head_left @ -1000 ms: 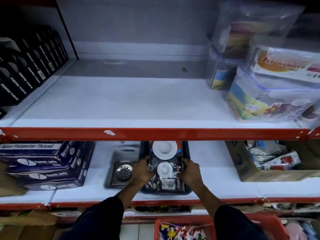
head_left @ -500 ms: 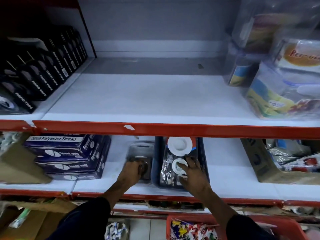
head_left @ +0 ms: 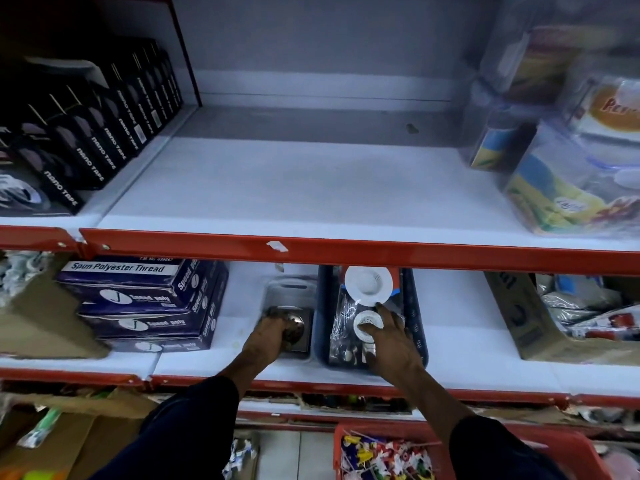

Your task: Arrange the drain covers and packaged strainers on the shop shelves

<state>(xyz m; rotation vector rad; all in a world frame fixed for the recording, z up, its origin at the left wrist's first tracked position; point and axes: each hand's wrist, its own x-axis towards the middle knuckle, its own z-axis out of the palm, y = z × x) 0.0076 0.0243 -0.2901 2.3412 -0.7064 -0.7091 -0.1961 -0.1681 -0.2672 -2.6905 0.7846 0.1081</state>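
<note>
On the lower shelf [head_left: 460,344] a dark blue tray [head_left: 417,327] holds packaged strainers [head_left: 349,327] with white round strainers showing, one large white strainer [head_left: 368,284] at the back. My right hand [head_left: 388,337] lies flat on the packages, fingers spread, palm down. Left of the tray sits a square metal drain cover [head_left: 301,329] in clear packaging [head_left: 291,289]. My left hand [head_left: 268,337] rests over the drain cover's near left part, fingers curled on it; a firm grip is not clear.
Stacked blue thread boxes [head_left: 145,303] stand left of the drain cover. A cardboard box [head_left: 519,323] of packets sits at the right. The upper shelf [head_left: 294,188] has black nano tape boxes [head_left: 86,140] left and plastic containers [head_left: 568,181] right. A red basket [head_left: 571,448] is below.
My left hand left the tray's side and moved left onto the drain cover. My right hand shifted from the tray's right edge onto the strainer packages. The view swung slightly left.
</note>
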